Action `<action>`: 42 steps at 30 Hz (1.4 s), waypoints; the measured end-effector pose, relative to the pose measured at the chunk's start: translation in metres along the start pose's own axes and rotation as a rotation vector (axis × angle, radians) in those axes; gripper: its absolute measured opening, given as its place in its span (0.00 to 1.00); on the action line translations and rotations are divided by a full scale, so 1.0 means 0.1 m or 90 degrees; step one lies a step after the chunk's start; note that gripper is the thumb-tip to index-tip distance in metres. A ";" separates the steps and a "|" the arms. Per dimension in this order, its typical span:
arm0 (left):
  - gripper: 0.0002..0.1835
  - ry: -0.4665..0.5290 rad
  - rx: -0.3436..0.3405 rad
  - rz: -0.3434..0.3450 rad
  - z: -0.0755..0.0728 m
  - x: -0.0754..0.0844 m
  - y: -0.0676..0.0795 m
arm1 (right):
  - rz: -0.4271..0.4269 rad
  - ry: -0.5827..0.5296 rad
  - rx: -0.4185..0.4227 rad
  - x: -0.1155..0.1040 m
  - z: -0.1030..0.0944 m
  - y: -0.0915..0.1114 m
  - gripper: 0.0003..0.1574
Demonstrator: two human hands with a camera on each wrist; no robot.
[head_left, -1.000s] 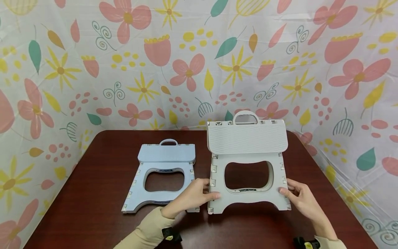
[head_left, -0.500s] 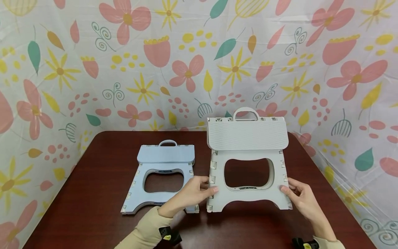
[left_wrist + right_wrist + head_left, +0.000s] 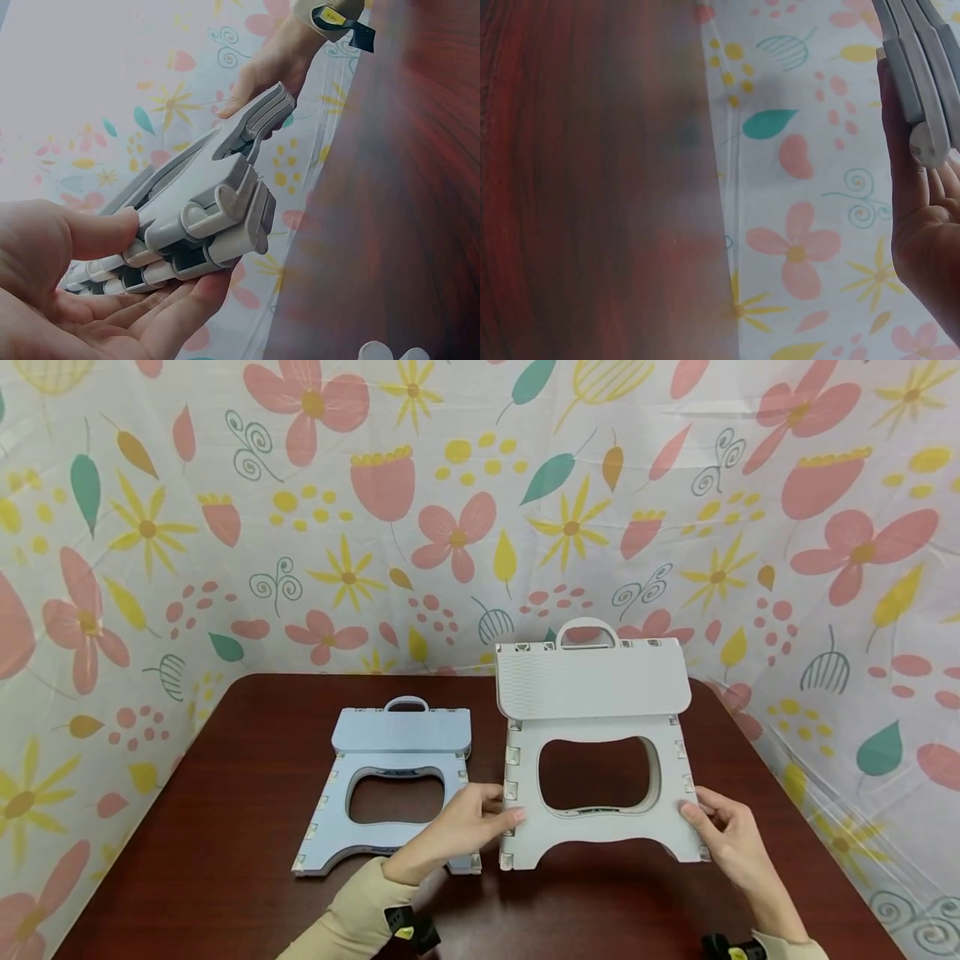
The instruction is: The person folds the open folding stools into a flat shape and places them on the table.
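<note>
A white folding step stool (image 3: 596, 681), folded flat, is held up in front of me with its carry handle at the top. My left hand (image 3: 461, 827) grips its left leg edge low down. In the left wrist view, the thumb of the left hand (image 3: 112, 292) lies on the stool's (image 3: 187, 187) front face and the fingers go beneath the hinged edge. On the opposite side, my right hand (image 3: 731, 839) pinches the lower right edge, thumb in front, with its other fingers partly hidden behind. The right wrist view catches only part of that hand (image 3: 930, 247) and the stool's edge (image 3: 919, 75).
A smaller light blue folding stool (image 3: 401, 731), also folded, lies on the dark red-brown table (image 3: 225, 827), just left of the white one. My left forearm passes over its lower right part. A floral cloth (image 3: 457, 610) hangs behind the table and along both sides.
The white stool has risen a little with both hands, then tilted slightly and shifted a touch left at the top. The blue stool has stayed put.
</note>
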State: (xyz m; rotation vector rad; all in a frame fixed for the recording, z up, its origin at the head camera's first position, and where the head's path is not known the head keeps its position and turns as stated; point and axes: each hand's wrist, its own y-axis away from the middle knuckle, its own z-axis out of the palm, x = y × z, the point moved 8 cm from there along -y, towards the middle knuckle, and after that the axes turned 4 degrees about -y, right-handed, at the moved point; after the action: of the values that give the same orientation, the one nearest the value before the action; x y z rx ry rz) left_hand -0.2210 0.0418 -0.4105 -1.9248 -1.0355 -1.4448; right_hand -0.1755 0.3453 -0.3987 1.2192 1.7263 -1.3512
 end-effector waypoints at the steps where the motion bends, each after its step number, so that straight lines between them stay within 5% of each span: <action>1: 0.13 -0.002 0.000 0.000 0.00 0.00 0.00 | 0.002 0.001 0.004 0.00 0.00 0.00 0.20; 22: 0.15 -0.010 -0.005 -0.009 0.04 -0.03 -0.05 | 0.018 -0.012 0.015 0.04 -0.04 0.02 0.20; 42: 0.18 -0.038 0.062 -0.013 -0.02 -0.09 -0.08 | 0.068 0.021 0.028 0.12 -0.03 0.02 0.22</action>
State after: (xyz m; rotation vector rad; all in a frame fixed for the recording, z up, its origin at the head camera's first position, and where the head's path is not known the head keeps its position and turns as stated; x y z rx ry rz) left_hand -0.2294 0.0424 -0.4184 -1.9033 -1.1332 -1.3307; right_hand -0.1784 0.3513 -0.4094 1.3451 1.6370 -1.3200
